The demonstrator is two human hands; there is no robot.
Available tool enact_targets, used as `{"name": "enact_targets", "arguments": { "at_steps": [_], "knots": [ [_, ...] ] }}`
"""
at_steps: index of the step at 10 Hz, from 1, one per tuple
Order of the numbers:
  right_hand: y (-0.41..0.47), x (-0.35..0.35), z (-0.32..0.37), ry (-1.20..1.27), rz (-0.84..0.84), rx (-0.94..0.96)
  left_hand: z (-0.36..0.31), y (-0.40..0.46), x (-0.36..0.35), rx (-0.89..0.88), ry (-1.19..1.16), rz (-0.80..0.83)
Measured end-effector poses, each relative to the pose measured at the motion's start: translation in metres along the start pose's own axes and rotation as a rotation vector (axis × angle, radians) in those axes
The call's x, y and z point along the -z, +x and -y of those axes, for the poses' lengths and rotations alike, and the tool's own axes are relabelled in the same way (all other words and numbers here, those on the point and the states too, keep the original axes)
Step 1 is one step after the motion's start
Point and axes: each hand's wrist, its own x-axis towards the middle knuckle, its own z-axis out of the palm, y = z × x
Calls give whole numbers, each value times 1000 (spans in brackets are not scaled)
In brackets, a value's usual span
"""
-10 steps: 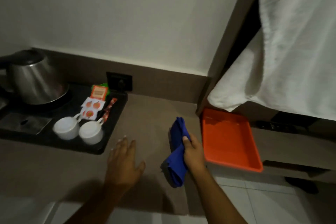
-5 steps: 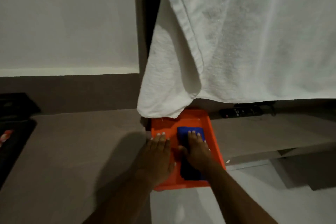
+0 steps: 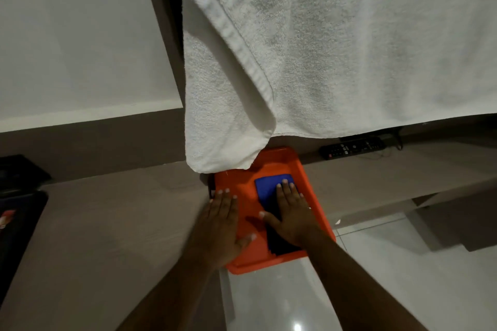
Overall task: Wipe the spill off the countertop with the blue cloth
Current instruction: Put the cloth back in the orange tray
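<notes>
The blue cloth (image 3: 269, 186) lies folded flat inside an orange tray (image 3: 246, 185) at the right end of the brown countertop (image 3: 121, 223). My right hand (image 3: 291, 213) rests flat on the cloth with its fingers stretched out, pressing it down and covering its near half. My left hand (image 3: 223, 223) lies flat, palm down, across the tray's left rim and the countertop beside it, holding nothing. I see no spill on the visible countertop.
A large white towel (image 3: 322, 48) hangs down over the tray's far edge. A black remote (image 3: 352, 146) lies on a lower shelf to the right. A black tray (image 3: 18, 223) sits at the far left. White floor tiles (image 3: 376, 263) show below the tray.
One second ago my right hand held the cloth bunched above the countertop. It has since laid it flat in the orange tray, and my left hand has come to the tray's left rim.
</notes>
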Motion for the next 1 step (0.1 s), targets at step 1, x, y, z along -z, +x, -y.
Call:
{"name": "enact_targets", "arguments": {
  "at_steps": [1],
  "knots": [
    [-24,32,17,-14,-90,6,12,-24,28,58,-67,-80]
  ]
}}
